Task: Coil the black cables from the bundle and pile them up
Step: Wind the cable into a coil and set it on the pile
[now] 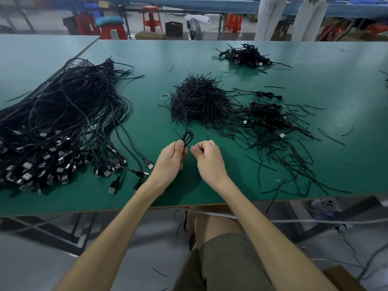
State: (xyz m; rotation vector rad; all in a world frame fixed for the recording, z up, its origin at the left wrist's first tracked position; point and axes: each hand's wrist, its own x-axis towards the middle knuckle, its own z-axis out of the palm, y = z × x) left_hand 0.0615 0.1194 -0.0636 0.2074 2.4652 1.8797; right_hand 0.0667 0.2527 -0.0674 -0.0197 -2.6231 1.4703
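A big bundle of black USB cables point(63, 122) sprawls over the left of the green table point(336, 91), plugs toward me. My left hand point(172, 156) pinches a small coil of black cable point(188, 137), whose loose end runs up toward the heap of black twist ties point(199, 101). My right hand point(207, 156) is curled just right of the coil, thumb and fingers pinched at the cable's lower end. A few coiled cables point(266, 110) lie right of the ties. A pile of coiled cables point(245, 56) sits at the far right.
Loose ties are scattered over the right front of the table. A rubber band ring point(164, 96) lies left of the tie heap. A second table adjoins at the far left. Stools, boxes and two standing people are beyond the far edge.
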